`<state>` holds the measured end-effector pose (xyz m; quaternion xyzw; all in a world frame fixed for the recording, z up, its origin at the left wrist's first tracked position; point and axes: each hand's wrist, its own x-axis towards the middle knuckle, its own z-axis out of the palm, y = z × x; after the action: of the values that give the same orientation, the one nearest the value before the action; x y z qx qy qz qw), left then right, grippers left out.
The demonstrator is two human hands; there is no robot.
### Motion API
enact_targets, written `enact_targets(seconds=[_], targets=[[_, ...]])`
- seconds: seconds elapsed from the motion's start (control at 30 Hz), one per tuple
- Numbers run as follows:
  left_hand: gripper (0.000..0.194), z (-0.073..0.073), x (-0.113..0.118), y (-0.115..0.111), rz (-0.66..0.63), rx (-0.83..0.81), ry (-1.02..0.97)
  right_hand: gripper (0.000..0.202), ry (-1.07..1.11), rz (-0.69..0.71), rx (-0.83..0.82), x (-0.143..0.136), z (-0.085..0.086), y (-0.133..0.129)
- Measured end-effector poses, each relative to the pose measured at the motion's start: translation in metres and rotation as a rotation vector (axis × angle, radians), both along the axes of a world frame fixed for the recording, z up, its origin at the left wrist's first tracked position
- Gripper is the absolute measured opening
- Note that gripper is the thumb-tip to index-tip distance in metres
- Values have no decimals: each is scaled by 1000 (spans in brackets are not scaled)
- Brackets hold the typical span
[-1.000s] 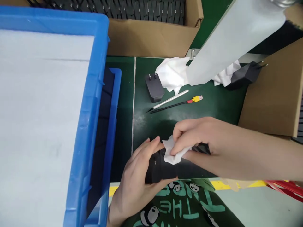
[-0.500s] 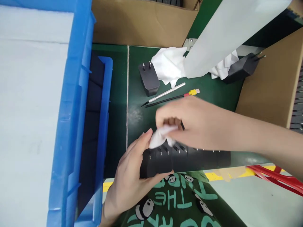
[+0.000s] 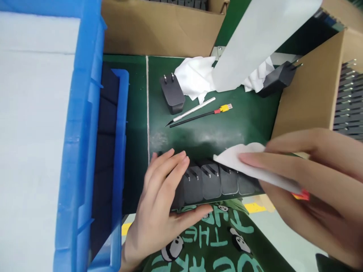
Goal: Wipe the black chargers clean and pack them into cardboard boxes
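Note:
Several black chargers with metal prongs stand in a row along the table's front edge. My left hand rests against the row's left end, its fingers spread around the end charger and thumb along the near side. Between the thumb and fingers of my right hand is a white cloth, which lies over the right end of the row. Behind the row are a silver pen-like tool and a black cable with a yellow USB plug.
A blue crate fills the left side. One charger and crumpled white cloth stand farther back, near a grey-white post. Cardboard boxes are at the back and right; another charger leans near the right box.
My right hand has moved right along the row with the white cloth, which now looks more spread out. My left hand's fingers have shifted slightly and more of the chargers shows.

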<state>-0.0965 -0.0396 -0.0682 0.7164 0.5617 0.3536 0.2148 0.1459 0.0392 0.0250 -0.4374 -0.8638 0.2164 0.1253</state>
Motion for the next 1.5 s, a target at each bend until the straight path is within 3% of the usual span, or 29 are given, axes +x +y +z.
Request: enact_targets(seconds=[0.1,0.23,0.4,0.47,0.53,0.6,0.67,0.87,0.93,1.1,1.27,1.33,1.5], targets=[[70,10,5,7,-3,59,128,31,99,143,-1,-25,-10,19],[50,14,8,13,-54,36,197,32,185,374,-390,-35,-23,51],[45,12,7,14,-63,20,181,42,124,507,-646,-45,-35,75],[43,13,7,14,-66,19,184,44,116,577,-624,-48,-37,80],[43,14,7,14,-73,17,194,44,100,627,-421,-48,-35,83],[46,15,7,14,-77,19,202,42,77,614,-169,-46,-31,82],[47,15,7,14,-77,15,203,41,117,580,-79,-42,-27,80],[44,14,7,15,-95,6,196,45,198,604,-502,-41,-33,73],[50,14,8,15,-91,7,205,44,186,599,-493,-44,-38,73],[87,14,8,13,-58,-26,194,41,161,586,-488,-51,-44,73],[89,14,7,12,-66,-57,168,32,246,314,-304,-45,-37,72],[82,15,7,13,-74,-40,177,28,291,261,-342,-40,-32,72],[64,15,7,13,-83,-17,170,29,256,515,-618,-37,-33,77]])
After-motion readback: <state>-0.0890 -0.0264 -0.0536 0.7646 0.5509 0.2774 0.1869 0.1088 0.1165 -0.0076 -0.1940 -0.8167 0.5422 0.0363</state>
